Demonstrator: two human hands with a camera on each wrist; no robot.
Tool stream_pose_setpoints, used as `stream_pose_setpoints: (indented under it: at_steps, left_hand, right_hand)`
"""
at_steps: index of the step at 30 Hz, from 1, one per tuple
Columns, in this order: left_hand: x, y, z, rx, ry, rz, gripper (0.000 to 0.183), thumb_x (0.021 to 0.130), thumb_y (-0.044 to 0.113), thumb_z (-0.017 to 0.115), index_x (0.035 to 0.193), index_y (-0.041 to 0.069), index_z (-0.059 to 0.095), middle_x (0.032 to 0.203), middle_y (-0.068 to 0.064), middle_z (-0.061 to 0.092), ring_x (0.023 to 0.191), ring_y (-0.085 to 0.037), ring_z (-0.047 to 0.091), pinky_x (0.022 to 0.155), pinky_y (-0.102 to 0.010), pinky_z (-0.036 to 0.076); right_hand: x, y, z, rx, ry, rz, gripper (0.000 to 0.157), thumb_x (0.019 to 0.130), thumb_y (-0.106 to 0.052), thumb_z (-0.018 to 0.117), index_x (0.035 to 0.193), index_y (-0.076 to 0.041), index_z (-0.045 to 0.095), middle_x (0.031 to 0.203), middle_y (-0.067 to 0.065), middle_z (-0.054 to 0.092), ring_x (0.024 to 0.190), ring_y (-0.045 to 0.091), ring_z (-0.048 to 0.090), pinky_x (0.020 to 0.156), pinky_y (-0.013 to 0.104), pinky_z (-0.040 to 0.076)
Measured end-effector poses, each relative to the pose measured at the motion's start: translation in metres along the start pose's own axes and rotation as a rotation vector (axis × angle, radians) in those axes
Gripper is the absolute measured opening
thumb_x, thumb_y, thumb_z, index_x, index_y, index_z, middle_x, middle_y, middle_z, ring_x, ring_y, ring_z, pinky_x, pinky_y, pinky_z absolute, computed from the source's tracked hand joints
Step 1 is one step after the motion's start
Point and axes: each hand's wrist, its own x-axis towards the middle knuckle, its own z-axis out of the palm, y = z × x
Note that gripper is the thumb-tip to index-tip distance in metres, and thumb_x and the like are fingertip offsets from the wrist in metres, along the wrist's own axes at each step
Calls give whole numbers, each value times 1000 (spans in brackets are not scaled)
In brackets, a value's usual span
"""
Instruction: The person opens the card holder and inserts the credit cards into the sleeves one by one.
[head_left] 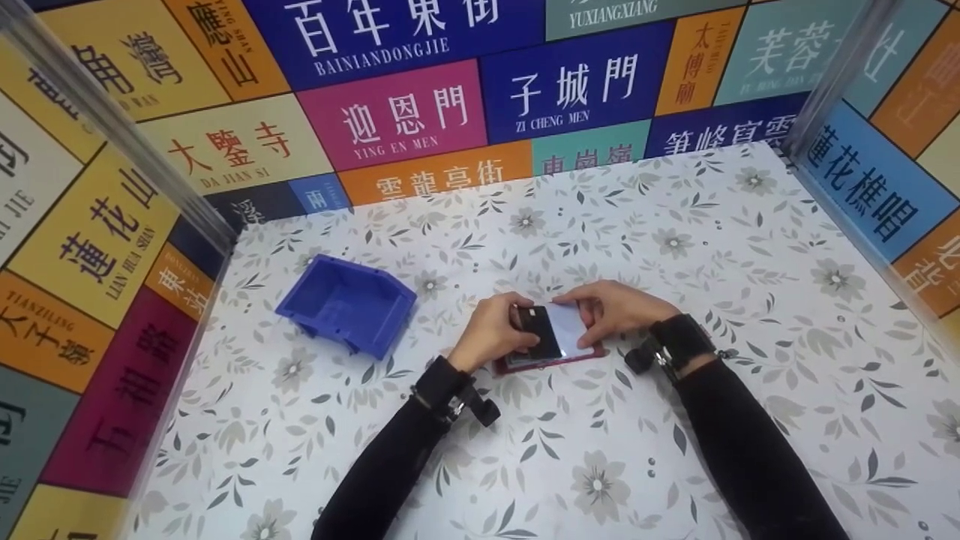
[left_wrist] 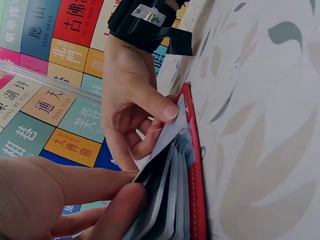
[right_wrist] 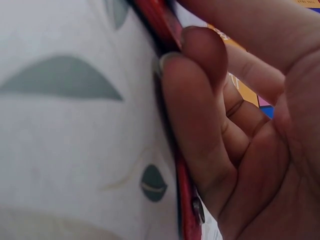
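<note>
A red card holder with stitched edges lies opened on the table, several clear sleeves fanned inside it. My left hand pinches a black card on the left half, thumb on top. Beside the black card is a white panel. My right hand grips the holder's right side, its thumb on the white panel. In the right wrist view, the curled fingers of that hand are against the red edge, close over the tabletop.
A blue plastic bin stands to the left of the hands. The table has a white floral cover. Walls with coloured sign panels rise at the back and both sides.
</note>
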Motion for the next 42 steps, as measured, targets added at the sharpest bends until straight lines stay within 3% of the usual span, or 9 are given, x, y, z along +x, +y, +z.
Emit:
stream_pose_setpoints:
  at_steps: [4,9,15,22,25,30,35,42]
  left_hand:
    - [-1,0,-2,41,16,5,54,77,0,86,127,-1,66,79,-13,72,54,-11,66,55,-24,59]
    - [-1,1,-7,15,51,-8,55,76,-4,84,127,-2,66,85,-16,71,60,-17,69,56,-27,61]
    - [3,6,-4,108,11,-11,54,73,-3,86,124,-1,68,81,-11,71,56,-13,66,57,-23,59]
    - [5,7,1,66,-7,-31,54,73,-3,86,124,-2,67,85,-16,72,58,-18,70,55,-26,61]
    - [6,8,-1,122,30,-5,55,72,-1,87,124,1,69,97,-16,75,74,-22,73,66,-27,62]
    - [2,14,-2,294,165,98,53,73,2,87,123,5,71,107,-11,75,93,-25,69,87,-36,57]
    - [-4,20,6,374,197,166,46,76,3,83,120,3,70,106,-11,73,94,-26,69,86,-39,58]
    - [-5,21,8,357,167,118,48,75,4,87,120,1,69,95,-10,72,83,-23,67,79,-34,57]
  right_hand:
    - [0,0,1,-10,-4,-5,81,74,-15,94,147,-12,59,83,6,65,67,14,57,60,22,47]
    - [0,0,0,-1,-5,-3,81,74,-14,93,147,-11,59,83,7,65,67,14,57,59,22,46]
    - [0,0,0,5,-11,4,82,73,-14,94,147,-12,59,83,7,65,66,14,57,57,22,46]
    - [-1,2,-1,-1,-6,14,83,72,-14,94,148,-12,58,82,5,65,65,14,57,56,22,46]
    - [-2,2,-1,-4,1,12,83,73,-14,93,148,-12,58,82,4,65,65,13,56,56,22,46]
    - [-2,0,-1,1,-4,-1,82,73,-13,93,148,-12,58,80,2,64,64,12,56,57,22,47]
    - [-1,0,-2,7,-2,-16,81,73,-10,93,146,-10,59,80,3,64,64,12,56,59,21,47]
    - [0,3,-1,2,-1,-16,81,73,-12,94,146,-10,59,81,4,64,65,12,56,58,22,47]
